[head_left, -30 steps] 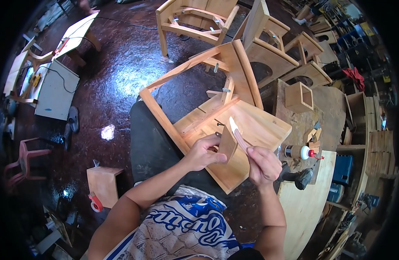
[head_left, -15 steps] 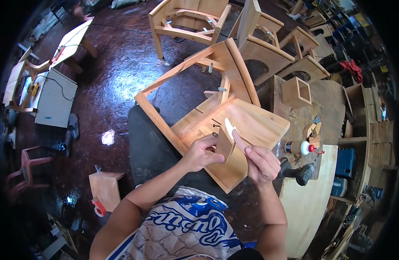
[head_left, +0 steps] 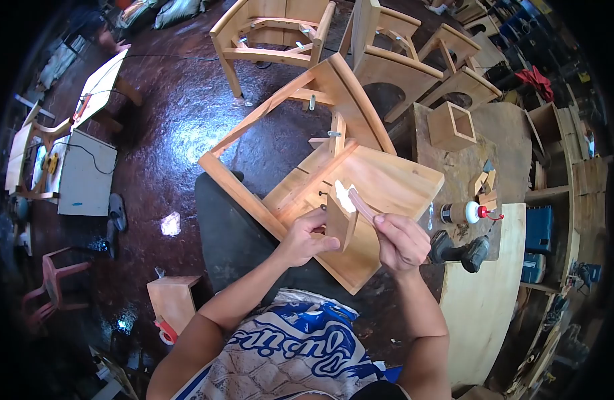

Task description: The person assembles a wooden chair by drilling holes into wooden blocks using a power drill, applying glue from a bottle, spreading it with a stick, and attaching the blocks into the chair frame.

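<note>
Tight right, roomy left
The right hand is kinda boxed in: dark tool just beside it, bottle right past that, wooden box farther up the bench. Chair frame sits smack in front of the left hand, though its open middle leaves a gap. Easiest lane's the floor left of the leg.

The chair frame lies across the lap. Above it, the wood block is in the left hand; the stick, in the right hand, is just to its right. The right-hand surface carries the box, with the bottle nearer the person. The crate stands left of the lap.
</note>
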A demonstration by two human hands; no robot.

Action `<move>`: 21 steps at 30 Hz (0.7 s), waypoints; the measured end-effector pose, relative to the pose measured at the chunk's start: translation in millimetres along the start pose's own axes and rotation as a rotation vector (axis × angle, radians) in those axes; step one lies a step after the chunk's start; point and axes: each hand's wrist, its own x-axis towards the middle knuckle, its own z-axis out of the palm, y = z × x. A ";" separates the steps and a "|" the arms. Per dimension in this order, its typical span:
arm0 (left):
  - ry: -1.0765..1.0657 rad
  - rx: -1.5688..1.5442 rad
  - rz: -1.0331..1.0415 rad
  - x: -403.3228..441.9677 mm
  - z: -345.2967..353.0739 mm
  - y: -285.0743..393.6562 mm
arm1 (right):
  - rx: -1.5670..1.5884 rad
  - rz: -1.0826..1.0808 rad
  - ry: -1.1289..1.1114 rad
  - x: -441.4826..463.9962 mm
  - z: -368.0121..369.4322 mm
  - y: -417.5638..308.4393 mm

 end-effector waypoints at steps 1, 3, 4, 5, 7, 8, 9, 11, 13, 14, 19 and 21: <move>0.004 -0.023 -0.034 -0.3 -0.4 2.1 | 0.000 0.002 0.003 -0.7 0.8 -1.2; -0.005 -0.048 -0.048 0.4 -0.4 1.9 | 0.052 0.011 0.024 -3.2 3.0 -7.5; -0.009 -0.056 -0.054 0.9 -0.3 0.6 | 0.051 0.015 0.027 -2.8 3.6 -9.6; -0.015 -0.051 -0.029 2.7 -0.9 -4.7 | 0.058 0.014 0.019 -1.7 4.1 -11.6; -0.027 -0.044 -0.009 4.6 0.0 -6.7 | 0.061 0.020 0.014 -2.5 3.6 -10.4; -0.035 -0.007 0.021 5.2 0.4 -7.3 | 0.039 0.036 0.018 -2.7 3.3 -6.1; -0.043 0.032 0.054 6.4 0.5 -6.9 | 0.017 0.050 0.023 -2.4 3.3 -3.5; -0.031 0.031 0.064 6.7 1.3 -9.4 | 0.026 0.019 0.012 -1.7 3.0 -9.9; -0.016 0.031 0.069 6.7 0.6 -11.5 | 0.039 -0.009 0.001 -1.7 3.7 -10.8; -0.011 0.048 0.096 7.4 -0.1 -12.5 | 0.013 0.008 0.004 -1.2 3.2 -8.0; -0.027 0.014 -0.035 4.2 -0.8 -13.9 | 0.078 0.046 0.013 -2.6 8.8 -11.8; 0.009 -0.188 -0.013 3.8 0.0 -17.5 | 0.073 0.045 0.010 -5.9 7.8 -12.1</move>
